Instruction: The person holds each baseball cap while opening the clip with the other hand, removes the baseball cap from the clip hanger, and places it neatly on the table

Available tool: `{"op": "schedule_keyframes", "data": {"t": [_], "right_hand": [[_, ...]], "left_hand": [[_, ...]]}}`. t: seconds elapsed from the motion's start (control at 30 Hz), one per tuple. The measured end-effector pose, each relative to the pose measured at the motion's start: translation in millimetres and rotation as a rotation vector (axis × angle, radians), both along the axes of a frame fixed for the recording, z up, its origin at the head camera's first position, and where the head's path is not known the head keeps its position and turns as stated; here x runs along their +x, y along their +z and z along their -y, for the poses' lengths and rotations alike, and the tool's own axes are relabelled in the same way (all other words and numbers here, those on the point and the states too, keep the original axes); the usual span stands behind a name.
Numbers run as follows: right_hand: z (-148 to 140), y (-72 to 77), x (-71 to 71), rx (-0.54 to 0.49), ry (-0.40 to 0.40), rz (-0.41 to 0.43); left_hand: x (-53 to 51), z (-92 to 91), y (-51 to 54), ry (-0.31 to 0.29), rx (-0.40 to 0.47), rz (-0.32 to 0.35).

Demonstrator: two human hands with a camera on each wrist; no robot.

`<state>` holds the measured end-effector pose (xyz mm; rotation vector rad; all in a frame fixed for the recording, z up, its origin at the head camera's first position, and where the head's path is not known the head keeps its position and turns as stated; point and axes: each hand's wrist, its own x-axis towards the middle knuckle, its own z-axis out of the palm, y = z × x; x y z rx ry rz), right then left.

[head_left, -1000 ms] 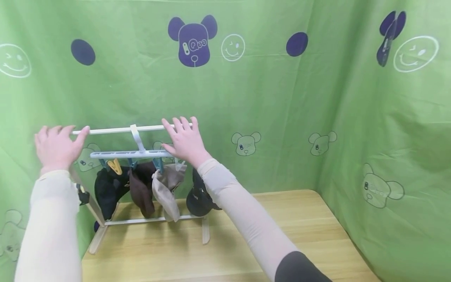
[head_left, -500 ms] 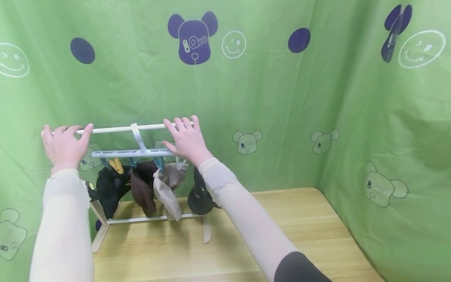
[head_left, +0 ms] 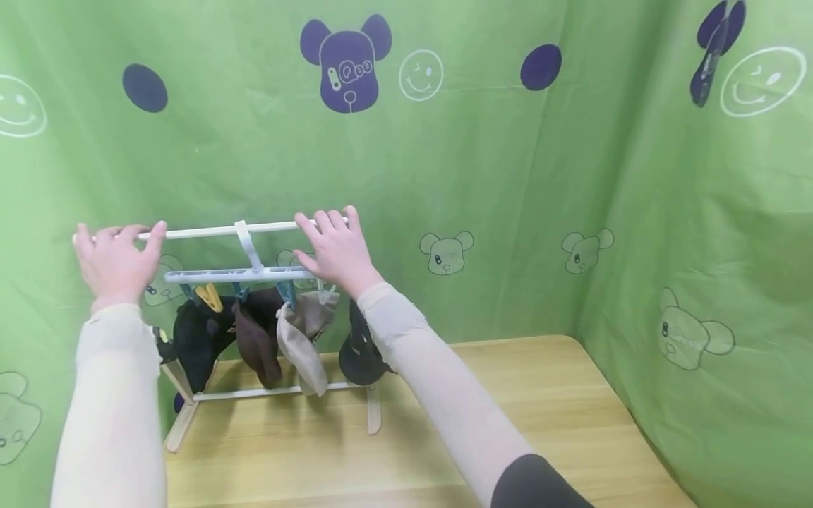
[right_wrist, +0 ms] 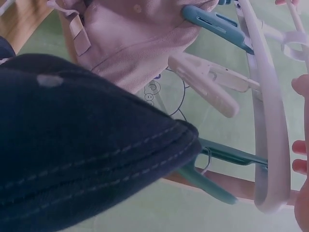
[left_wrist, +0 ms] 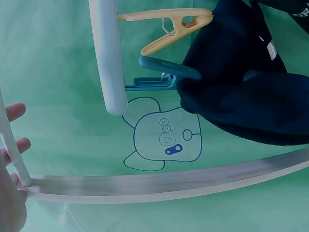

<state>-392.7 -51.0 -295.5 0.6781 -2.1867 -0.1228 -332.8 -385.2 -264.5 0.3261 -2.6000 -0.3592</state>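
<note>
My left hand (head_left: 121,264) grips the left end of the rack's white top rod (head_left: 203,232), fingers over it. My right hand (head_left: 339,250) holds the same rod near its right end. Between the hands, a pale blue clip hanger (head_left: 216,276) hooks over the rod. From its clips hang a black cap (head_left: 195,346), a brown cap (head_left: 255,346), a beige cap (head_left: 301,353) and a dark cap (head_left: 360,356), partly behind my right arm. A yellow clip (left_wrist: 178,26) and a teal clip (left_wrist: 169,72) show in the left wrist view.
The rack stands on a wooden table (head_left: 508,423), with wooden feet (head_left: 373,410) and a white lower rod (head_left: 254,392). A green curtain (head_left: 483,162) printed with bears surrounds the table at the back and sides.
My left hand has shifted slightly right along the rod, so the rod's left tip now shows beside its fingers. My right hand stays at the rod's right end. The hanger and caps hardly move.
</note>
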Motion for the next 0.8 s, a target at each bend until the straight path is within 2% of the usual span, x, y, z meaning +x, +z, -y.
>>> {"op": "schedule_keyframes", "data": {"t": [0.23, 0.57, 0.8], "right_hand": [[1, 0.2, -0.1, -0.019, 0.022, -0.009], [-6, -0.2, 0.7, -0.027, 0.023, 0.011], [-16, -0.1, 1.1, -0.05, 0.037, -0.014]], "left_hand": [[0.4, 1.6, -4.4, 0.004, 0.059, -0.016], [2.9, -7.5, -3.8, 0.007, 0.043, -0.028], [4.1, -18.7, -5.8, 0.021, 0.013, -0.06]]}}
